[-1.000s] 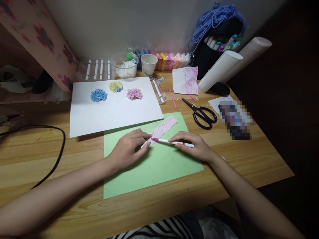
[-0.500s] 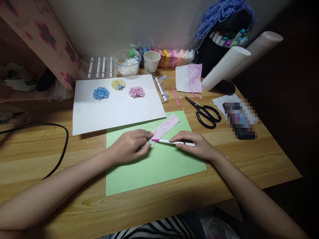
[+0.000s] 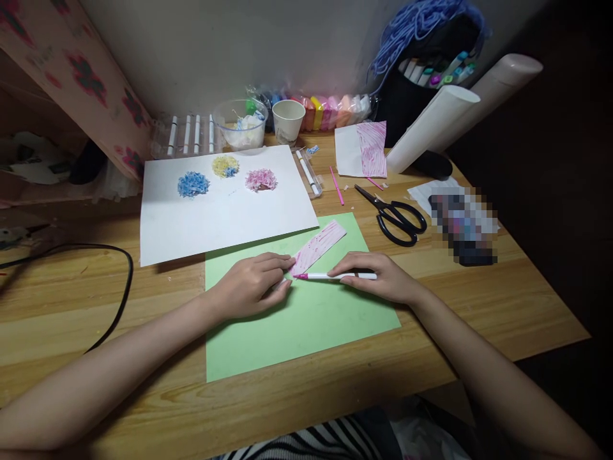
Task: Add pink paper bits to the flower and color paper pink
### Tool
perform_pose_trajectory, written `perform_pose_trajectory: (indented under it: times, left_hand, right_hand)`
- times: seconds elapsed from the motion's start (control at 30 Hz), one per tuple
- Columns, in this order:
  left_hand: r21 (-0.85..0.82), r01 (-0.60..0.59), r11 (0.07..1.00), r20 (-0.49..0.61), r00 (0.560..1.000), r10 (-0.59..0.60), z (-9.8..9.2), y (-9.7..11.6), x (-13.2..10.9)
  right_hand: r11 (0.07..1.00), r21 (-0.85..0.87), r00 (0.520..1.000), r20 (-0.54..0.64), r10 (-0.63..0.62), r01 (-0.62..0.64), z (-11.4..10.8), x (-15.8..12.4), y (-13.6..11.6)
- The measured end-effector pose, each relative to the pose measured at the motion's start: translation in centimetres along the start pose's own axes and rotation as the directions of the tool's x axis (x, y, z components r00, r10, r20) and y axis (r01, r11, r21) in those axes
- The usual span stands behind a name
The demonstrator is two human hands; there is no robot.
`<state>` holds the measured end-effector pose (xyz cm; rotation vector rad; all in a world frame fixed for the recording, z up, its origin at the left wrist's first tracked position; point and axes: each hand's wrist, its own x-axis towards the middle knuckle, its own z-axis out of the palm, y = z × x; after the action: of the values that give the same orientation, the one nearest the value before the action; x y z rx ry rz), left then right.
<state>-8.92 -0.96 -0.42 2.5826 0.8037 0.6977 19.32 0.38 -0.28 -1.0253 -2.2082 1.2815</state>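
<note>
A white paper strip [image 3: 320, 246] with pink marker strokes lies aslant on a green sheet [image 3: 287, 338]. My left hand [image 3: 256, 284] holds the strip's lower left end, fingers pressed over it and thumb curled close; that end is partly hidden. In my right hand [image 3: 373, 275] is a white marker [image 3: 317, 276] with a pink tip, gripped between thumb and fingers. Its tip points left and meets the strip's lower edge, close to my left fingertips. Whether the tip touches the paper or hovers just over it, I cannot tell.
Black-handled scissors [image 3: 397, 217] lie to the right. A white sheet [image 3: 215, 223] with blue, yellow and pink clusters overlaps the green sheet's top. Behind stand a paper cup [image 3: 288, 121], a clear bowl [image 3: 242, 128] and rolled paper [image 3: 435, 128]. A half-coloured paper [image 3: 361, 150] lies beyond the scissors.
The marker's tip has shifted slightly downward at the strip's lower end, my right hand moving with it. My left hand keeps its hold on the strip. The view has tilted a little.
</note>
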Motion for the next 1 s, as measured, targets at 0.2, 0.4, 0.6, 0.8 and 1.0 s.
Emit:
perform_pose_trajectory:
  times: [0.2, 0.4, 0.6, 0.8, 1.0]
  left_hand:
    - [-0.026, 0.013, 1.000, 0.010, 1.000, -0.013, -0.10, 0.10, 0.01]
    - [-0.035, 0.015, 0.999, 0.004, 1.000, -0.015, -0.11, 0.16, 0.06]
    - [-0.031, 0.015, 0.999, 0.010, 1.000, -0.015, -0.14, 0.15, 0.01]
    - [-0.032, 0.015, 0.999, 0.003, 1.000, -0.015, -0.18, 0.09, 0.09]
    - [-0.035, 0.014, 0.999, 0.011, 1.000, -0.013, -0.17, 0.12, 0.05]
  right_hand:
    - [1.000, 0.014, 1.000, -0.001, -0.014, 0.014, -0.20, -0.38, 0.14]
    - [1.000, 0.026, 1.000, -0.023, -0.005, 0.005, -0.25, -0.47, 0.23]
    - [0.999, 0.045, 0.999, -0.034, -0.001, 0.003, -0.42, -0.53, 0.25]
    - [0.998, 0.056, 0.998, -0.052, 0.031, -0.028, -0.56, -0.62, 0.32]
    - [0.997, 0.079, 0.998, -0.061, 0.027, -0.022, -0.66, -0.71, 0.42]
